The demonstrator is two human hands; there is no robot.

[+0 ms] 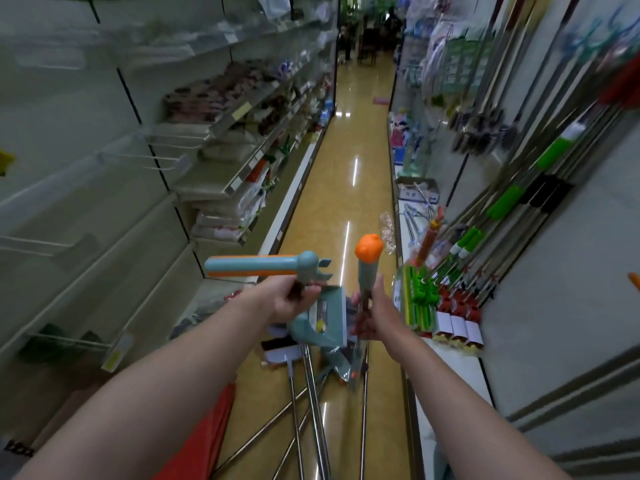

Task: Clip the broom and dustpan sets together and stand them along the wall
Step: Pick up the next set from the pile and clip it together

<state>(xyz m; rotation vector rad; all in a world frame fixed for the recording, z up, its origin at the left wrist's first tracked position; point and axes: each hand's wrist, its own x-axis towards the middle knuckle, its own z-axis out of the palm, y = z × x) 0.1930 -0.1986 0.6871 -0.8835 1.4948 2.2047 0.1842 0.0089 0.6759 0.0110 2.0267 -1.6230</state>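
Head view showed me in a shop aisle with one set not yet joined; my left hand (294, 299) was curled round the neck of the dustpan handle (252, 266), just below its forked clip (320, 268), the grip lying sideways; my right hand (372, 315) was wrapped round the broom pole (365, 282) beneath its orange cap (369, 249); the dustpan (323, 322) hung low between my wrists, above loose poles (311, 393) on the floor (349, 188). I judged both pieces light, stiff and a little slick, the clip springy plastic; best held close to the clip, pole pressed squarely in; the wall (571, 271) with its mops (502, 206) stood to my right.
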